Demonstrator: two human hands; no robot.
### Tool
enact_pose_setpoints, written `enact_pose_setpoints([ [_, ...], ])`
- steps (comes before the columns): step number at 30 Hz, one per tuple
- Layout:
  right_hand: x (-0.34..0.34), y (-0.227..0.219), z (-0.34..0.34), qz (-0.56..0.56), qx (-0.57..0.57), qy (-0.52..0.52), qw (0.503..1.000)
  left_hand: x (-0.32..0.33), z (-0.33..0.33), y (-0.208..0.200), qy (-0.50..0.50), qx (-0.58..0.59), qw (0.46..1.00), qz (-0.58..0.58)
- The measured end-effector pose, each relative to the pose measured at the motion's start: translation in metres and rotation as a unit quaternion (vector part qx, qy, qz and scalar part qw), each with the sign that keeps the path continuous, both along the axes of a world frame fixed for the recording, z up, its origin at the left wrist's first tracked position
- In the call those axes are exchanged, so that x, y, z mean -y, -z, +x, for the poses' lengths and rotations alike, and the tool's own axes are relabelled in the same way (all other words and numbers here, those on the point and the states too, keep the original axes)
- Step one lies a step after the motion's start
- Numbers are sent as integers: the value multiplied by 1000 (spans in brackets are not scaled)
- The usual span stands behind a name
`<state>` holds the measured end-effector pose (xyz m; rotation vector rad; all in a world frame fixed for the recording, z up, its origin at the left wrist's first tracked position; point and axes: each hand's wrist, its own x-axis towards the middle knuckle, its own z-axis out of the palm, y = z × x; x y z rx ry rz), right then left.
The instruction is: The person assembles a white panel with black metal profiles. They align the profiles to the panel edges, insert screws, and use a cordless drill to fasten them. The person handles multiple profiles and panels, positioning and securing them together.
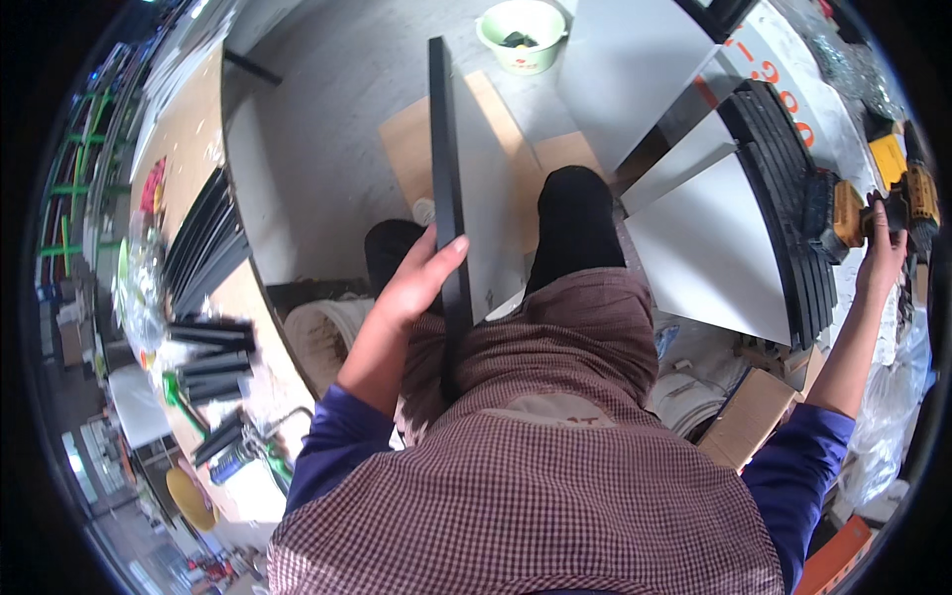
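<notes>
My left hand (pixel 421 278) grips a long black panel (pixel 444 149) by its edge, holding it upright between my knees; its grey face turns to the right. My right hand (pixel 883 253) reaches far to the right and closes on a yellow and black cordless drill (pixel 907 193) resting on a stack of black-edged panels (pixel 793 198). My checked shirt and blue sleeves fill the lower view.
A pale green basin (pixel 523 35) stands on the floor ahead. Grey boards (pixel 709 248) lie at the right, cardboard (pixel 496 139) under the panel. At the left a wooden bench (pixel 188 139) carries black strips (pixel 203 238) and small tools. A cardboard box (pixel 749 416) sits lower right.
</notes>
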<state>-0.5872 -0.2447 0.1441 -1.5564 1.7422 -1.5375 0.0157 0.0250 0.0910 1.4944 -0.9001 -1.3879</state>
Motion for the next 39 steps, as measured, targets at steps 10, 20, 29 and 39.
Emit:
enact_pose_setpoints([
  [10, 51, 11, 0, -92, 126, 26, 987, -38, -13, -9, -94, 187, 974, -87],
  [20, -83, -51, 117, -290, -296, -81, 906, -94, -31, -30, 46, 469, 878, -87],
  [29, -158, -22, 250, -62, 310, -317, 894, -86, -2, -22, 81, 511, 849, -109],
  [39, -178, 32, 320, 10, 233, -468, 852, -27, 45, -30, 51, 525, 845, -87],
])
